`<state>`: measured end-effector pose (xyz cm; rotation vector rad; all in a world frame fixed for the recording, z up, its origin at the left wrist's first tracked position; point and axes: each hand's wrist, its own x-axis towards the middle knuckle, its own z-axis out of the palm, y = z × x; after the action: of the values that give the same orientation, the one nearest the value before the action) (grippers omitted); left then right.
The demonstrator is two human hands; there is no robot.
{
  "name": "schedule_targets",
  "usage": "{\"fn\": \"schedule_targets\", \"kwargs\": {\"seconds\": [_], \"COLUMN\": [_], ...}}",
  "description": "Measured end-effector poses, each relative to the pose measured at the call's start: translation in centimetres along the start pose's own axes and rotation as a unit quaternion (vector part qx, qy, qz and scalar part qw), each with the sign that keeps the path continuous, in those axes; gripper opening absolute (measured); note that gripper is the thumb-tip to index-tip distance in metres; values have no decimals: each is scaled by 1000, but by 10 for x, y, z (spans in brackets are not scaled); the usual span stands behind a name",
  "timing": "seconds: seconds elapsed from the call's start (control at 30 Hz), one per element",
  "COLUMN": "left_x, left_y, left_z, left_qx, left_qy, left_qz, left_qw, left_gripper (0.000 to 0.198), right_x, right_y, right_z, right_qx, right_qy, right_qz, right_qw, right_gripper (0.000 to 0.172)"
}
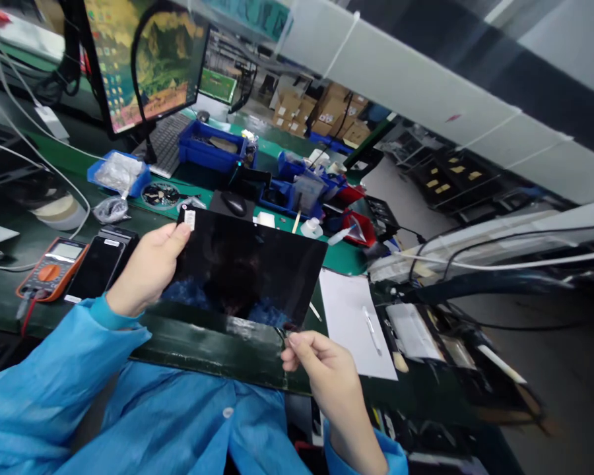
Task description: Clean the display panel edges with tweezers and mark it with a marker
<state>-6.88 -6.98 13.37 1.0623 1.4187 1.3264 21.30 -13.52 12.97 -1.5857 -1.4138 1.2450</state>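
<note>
A glossy black display panel (245, 270), tilted over the bench, mirrors blurred shapes and blue sleeves on its surface. My left hand (151, 267) grips it by the left edge, thumb beside a small white label (190, 220) at the upper corner. Just below the panel's lower right corner, my right hand (317, 363) is closed in a pinch. A thin dark strand shows between its fingertips and the panel edge; I cannot make out what it is. Stacked dark panels (99, 264) with white labels lie left of my left hand.
An orange multimeter (52, 270) lies at the left. Behind are a monitor (151, 59), keyboard (165, 145), mouse (233, 203) and blue parts bins (210, 146). On the right, a pen (372, 330) rests on white paper (349, 310), near a brush (400, 359).
</note>
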Motion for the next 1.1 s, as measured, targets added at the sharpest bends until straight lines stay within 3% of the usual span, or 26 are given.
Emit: {"fn": "schedule_targets", "kwargs": {"seconds": [0.1,0.17,0.3,0.33,0.4,0.53,0.6,0.67,0.77,0.87,0.93,1.0,1.1], "left_x": [-3,-5,-8,-8,-10,-13,-16,-19,-24,-28,-30,-30,-29], "left_y": [-1,-1,0,0,2,5,8,11,14,18,21,24,24], "left_z": [1,1,3,4,7,12,14,16,19,23,25,26,28], "left_qx": [32,66,91,94,96,72,55,56,94,128,140,150,160], "left_qy": [8,17,-1,-9,-23,-69,-96,-108,-108,-130,-145,-160,-194], "left_qz": [31,41,47,47,45,29,20,22,36,45,51,58,56], "left_qw": [999,997,995,994,994,995,994,992,989,982,978,974,966], "left_gripper": [33,36,40,39,39,40,41,42,42,41,40,40,40], "right_x": [4,4,-5,-8,-10,-7,-6,-7,-10,-5,3,10,13], "right_y": [5,5,1,0,-1,-1,0,0,-3,-10,-16,-24,-37], "right_z": [5,5,-1,-2,-5,-6,-4,1,6,1,-8,-18,-27], "right_qx": [-28,-91,-229,-240,-242,-226,-205,-152,-34,31,18,-32,-127], "right_qy": [52,80,89,66,-13,-186,-219,-195,-66,-8,-41,-59,-36], "right_qz": [-64,-171,-452,-492,-521,-497,-475,-441,-349,-230,-189,-198,-233], "right_qw": [996,978,858,834,818,817,827,863,934,973,981,978,964], "right_gripper": [40,31,14,16,19,11,3,18,32,46,56,66,58]}}
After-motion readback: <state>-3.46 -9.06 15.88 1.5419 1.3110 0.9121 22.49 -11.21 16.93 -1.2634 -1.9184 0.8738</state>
